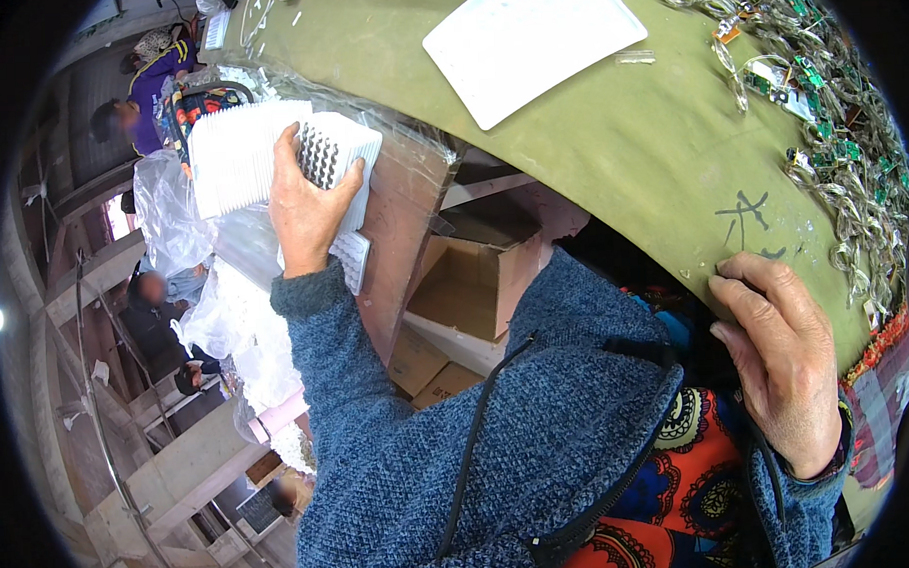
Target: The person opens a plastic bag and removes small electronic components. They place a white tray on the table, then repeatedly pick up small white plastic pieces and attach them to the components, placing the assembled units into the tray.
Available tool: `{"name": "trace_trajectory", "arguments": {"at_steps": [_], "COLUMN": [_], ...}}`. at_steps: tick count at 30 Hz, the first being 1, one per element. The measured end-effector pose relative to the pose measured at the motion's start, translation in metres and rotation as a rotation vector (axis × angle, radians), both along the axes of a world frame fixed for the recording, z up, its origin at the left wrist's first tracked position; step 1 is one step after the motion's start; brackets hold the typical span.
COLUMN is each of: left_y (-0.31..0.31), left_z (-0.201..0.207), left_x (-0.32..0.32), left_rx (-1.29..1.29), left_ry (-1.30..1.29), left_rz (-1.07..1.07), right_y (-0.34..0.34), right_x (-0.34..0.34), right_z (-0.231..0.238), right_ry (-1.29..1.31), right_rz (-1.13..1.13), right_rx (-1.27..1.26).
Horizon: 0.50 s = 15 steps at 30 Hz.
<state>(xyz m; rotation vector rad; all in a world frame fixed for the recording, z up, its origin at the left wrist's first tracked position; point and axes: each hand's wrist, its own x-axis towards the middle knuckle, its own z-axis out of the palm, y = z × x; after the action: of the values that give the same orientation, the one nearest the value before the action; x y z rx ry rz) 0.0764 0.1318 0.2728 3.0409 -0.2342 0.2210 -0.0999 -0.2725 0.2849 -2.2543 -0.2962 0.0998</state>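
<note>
My left hand (314, 204) reaches out at the upper left, its fingers and thumb spread across a white plastic tray (361, 142) and gripping it. Rows of small dark spots, either holes or parts, show on that tray between my fingers. A leaning stack of thin white trays (235, 156) stands against it on the left. My right hand (782, 358) rests at the near edge of the green-covered table (591, 169), fingers loosely bent and thumb apart, with nothing visible in it. Another white tray (531, 46) lies flat on the table's far part.
Bundles of clear-sheathed cables with green circuit boards (819, 121) heap along the table's right side. An open cardboard box (465, 284) sits below a brown board (397, 221). Clear plastic bags (172, 209) hang at left. Other people (162, 84) are farther off.
</note>
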Motion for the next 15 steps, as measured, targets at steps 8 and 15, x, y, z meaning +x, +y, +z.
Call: {"name": "trace_trajectory", "arguments": {"at_steps": [8, 15], "left_y": [0.0048, 0.0065], "left_z": [-0.0038, -0.0061], "left_x": [0.0001, 0.0036], "left_rx": [0.002, 0.015], "left_ry": [-0.003, 0.001], "left_rz": [-0.023, -0.040], "right_y": [0.0002, -0.0001], "right_x": [0.0005, -0.0004], "right_z": [0.0007, 0.0008], "right_ry": [0.009, 0.011], "right_rz": [0.001, -0.002], "right_rx": [0.000, -0.004]}}
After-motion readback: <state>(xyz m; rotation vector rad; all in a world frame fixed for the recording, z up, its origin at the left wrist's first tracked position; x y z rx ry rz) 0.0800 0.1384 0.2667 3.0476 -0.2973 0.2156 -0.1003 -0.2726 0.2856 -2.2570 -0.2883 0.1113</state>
